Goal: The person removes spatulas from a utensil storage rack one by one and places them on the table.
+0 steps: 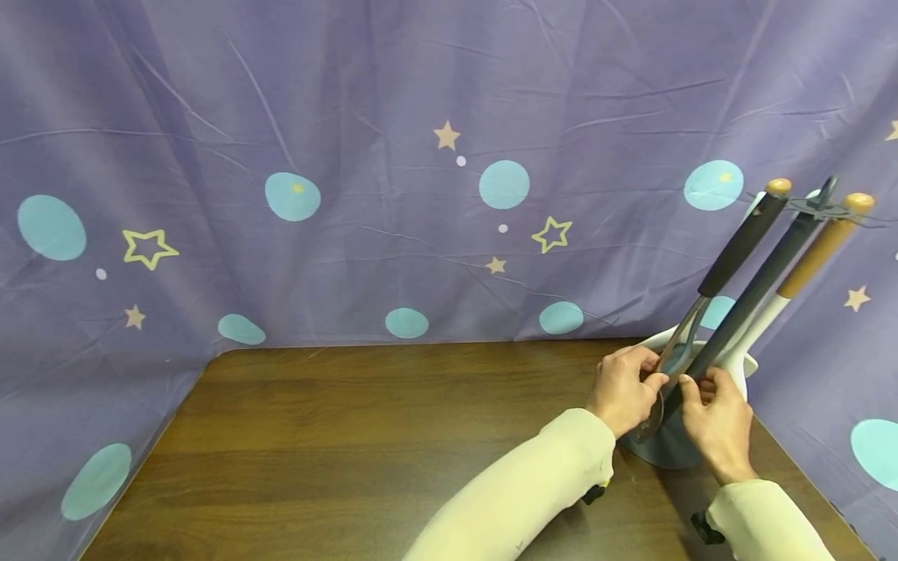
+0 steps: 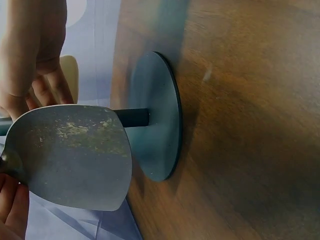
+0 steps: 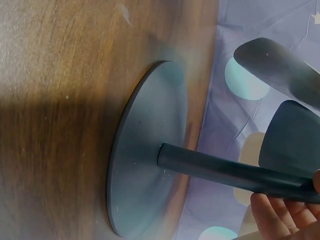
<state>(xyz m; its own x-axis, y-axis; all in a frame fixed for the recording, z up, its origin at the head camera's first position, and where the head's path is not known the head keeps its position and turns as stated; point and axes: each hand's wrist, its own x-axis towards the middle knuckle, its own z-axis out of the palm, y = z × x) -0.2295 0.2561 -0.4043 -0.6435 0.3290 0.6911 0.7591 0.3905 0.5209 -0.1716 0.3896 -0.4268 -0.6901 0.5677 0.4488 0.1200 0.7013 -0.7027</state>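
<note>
A dark utensil stand with a round base point(image 3: 145, 150) and an upright pole point(image 3: 215, 170) stands at the right end of the table. From its hooked top hangs a metal spatula point(image 2: 75, 155) with a black handle point(image 1: 744, 241), its broad blade stained with brownish specks. My left hand point(image 1: 623, 392) pinches this spatula at the neck, just above the blade. My right hand point(image 1: 719, 423) grips the pole partway up, its fingers point(image 3: 280, 215) on one side and thumb on the other. In the head view the hands are close together, partly hiding the pole.
Also hanging there are a white utensil with a wooden handle point(image 1: 819, 257) and a dark turner point(image 3: 292, 140). The hooks point(image 1: 821, 206) spread out at the top. A purple patterned curtain point(image 1: 393, 156) borders the wooden table point(image 1: 337, 452) at the back and sides.
</note>
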